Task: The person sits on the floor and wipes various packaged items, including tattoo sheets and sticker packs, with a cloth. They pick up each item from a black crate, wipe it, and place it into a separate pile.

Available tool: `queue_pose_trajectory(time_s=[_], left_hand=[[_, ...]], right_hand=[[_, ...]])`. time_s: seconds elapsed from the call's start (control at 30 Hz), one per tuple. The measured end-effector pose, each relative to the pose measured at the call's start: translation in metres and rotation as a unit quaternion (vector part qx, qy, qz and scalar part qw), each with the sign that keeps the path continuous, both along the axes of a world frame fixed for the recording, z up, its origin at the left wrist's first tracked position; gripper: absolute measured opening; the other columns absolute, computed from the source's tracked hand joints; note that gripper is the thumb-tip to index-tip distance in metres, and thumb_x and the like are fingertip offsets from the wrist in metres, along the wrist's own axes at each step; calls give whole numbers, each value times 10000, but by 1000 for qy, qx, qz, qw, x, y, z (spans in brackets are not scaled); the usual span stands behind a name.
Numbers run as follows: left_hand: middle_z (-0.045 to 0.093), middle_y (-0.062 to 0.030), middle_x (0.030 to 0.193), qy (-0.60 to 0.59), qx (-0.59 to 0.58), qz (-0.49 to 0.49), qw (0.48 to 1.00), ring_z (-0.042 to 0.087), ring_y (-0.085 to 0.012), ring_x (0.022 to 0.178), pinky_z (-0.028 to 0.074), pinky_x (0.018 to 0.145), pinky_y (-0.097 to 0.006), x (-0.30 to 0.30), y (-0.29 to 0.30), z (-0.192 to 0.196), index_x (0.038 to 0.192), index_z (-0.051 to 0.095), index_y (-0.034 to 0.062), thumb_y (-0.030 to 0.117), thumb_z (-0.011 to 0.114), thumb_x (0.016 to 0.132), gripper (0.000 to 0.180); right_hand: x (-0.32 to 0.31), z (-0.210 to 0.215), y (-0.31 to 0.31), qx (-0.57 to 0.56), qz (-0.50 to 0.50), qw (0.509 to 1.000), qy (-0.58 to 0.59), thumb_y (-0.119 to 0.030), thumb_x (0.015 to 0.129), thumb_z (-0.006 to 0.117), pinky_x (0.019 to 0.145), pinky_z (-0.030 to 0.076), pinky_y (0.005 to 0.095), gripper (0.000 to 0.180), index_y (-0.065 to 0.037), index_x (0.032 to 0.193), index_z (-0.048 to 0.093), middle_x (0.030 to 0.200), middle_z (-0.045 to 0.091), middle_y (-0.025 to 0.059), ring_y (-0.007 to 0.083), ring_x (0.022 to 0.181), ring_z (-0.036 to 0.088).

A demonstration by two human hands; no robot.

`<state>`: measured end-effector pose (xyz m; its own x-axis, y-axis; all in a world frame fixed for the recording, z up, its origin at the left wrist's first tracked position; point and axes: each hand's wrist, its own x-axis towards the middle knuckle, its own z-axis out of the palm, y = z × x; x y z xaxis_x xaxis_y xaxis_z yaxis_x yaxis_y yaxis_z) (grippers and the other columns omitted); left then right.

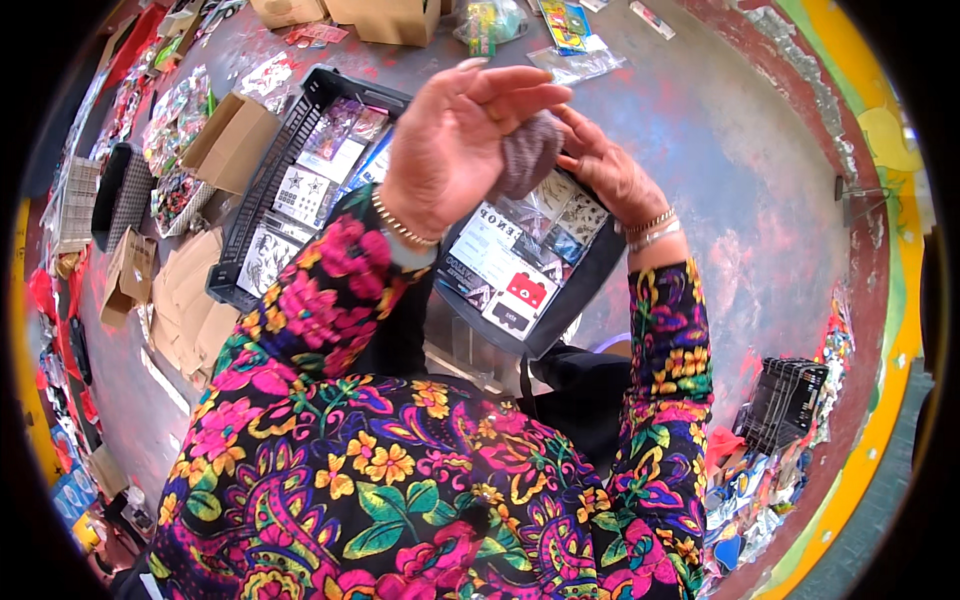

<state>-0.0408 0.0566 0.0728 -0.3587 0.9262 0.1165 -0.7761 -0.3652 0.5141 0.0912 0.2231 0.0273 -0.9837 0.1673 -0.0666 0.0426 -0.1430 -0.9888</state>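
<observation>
storeroom-like space: cardboard boxes (238, 142), crates (268, 182)

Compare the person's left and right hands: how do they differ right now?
The left hand looks larger in view than the right hand. The left's fingers point rightward, the right's leftward. The left wrist shows one beaded bracelet; the right, two bracelets. Both are at the grey-brown cloth.

Crumpled grey-brown cloth (530, 160) partly hidden from me by the left hand (445, 160), black slatted plastic crate (266, 185) partly behind the multicoloured floral sleeve (335, 285), brown cardboard box (385, 18) cropped above
</observation>
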Motion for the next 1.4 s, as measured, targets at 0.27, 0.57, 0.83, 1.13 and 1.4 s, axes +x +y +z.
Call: queue_pose_trajectory(time_s=[0.27, 0.57, 0.83, 1.13, 1.4], left_hand=[[508, -186, 1215, -62, 95, -156, 981, 431, -269, 1185, 324, 983, -406, 32, -10, -15, 1190, 500, -1, 400, 406, 874, 519], [615, -88, 1014, 282, -280, 218, 891, 574, -147, 968, 436, 831, -249, -116, -160, -84, 1060, 571, 13, 204, 495, 902, 259], [629, -185, 886, 687, -667, -31, 287, 596, -349, 854, 480, 766, -396, -180, -326, -309, 896, 666, 120, 208, 505, 782, 217], [513, -205, 1157, 94, -903, 194, 373, 515, -331, 1076, 419, 923, -379, -90, -273, -361, 1144, 441, -5, 282, 791, 591, 714], [485, -164, 1229, -50, -907, 277, 313, 490, -308, 1126, 368, 965, -406, -98, -287, -417, 1186, 457, 39, 165, 348, 897, 334]], right_hand=[[81, -18, -35, -105, -225, 969, 8, -150, 896, 451, 942, 398, 357, 387, 9, 1247, 421, 1190, 514, 117, 219, 1090, 500], [183, -56, -36, -96, -477, 873, 31, -452, 852, 479, 800, 454, 342, 545, -5, 1164, 470, 1003, 556, 124, 235, 904, 538], [182, -92, 3, -311, -283, 894, 154, -308, 846, 539, 602, 384, 289, 326, 0, 950, 521, 794, 511, 76, 180, 679, 458], [178, -97, -1, -228, -407, 884, 38, -394, 853, 508, 659, 455, 352, 370, -69, 1029, 535, 922, 572, 85, 224, 760, 540], [174, -97, -33, -225, -418, 880, -1, -404, 836, 519, 692, 471, 366, 338, -106, 986, 578, 925, 601, 70, 236, 793, 572]])
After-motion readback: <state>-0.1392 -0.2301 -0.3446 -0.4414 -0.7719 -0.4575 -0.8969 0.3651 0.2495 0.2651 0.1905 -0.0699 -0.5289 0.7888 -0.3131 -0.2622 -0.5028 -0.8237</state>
